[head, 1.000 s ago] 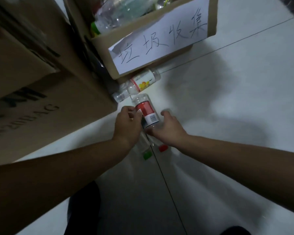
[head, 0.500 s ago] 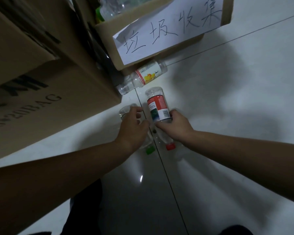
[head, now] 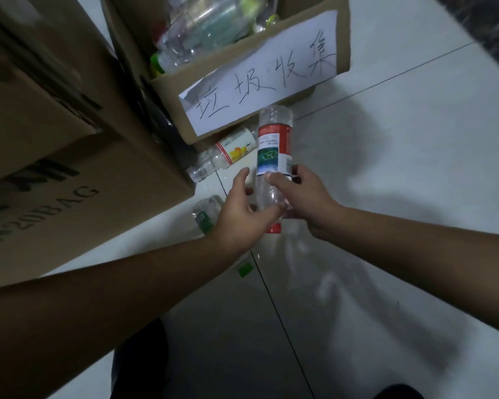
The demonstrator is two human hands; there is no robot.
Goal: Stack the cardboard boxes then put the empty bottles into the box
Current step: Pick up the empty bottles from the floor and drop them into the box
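The right hand (head: 306, 197) grips the red-labelled bottle (head: 272, 151), thumb on one side and curled fingers on the other. Just beside it the left hand (head: 239, 217) spreads loosely; its thumb seems to touch the bottle's neck, though blur leaves that unsure. Under that palm lies a green-capped bottle (head: 206, 216), and beyond the fingertips a yellow-labelled bottle (head: 234, 149) rests against the signed collection box (head: 342, 38). This looks like the bottle-loading step; next the held bottle must clear the rim. The stacked cardboard boxes (head: 69, 182) are cut off, and the box contents are blurred.
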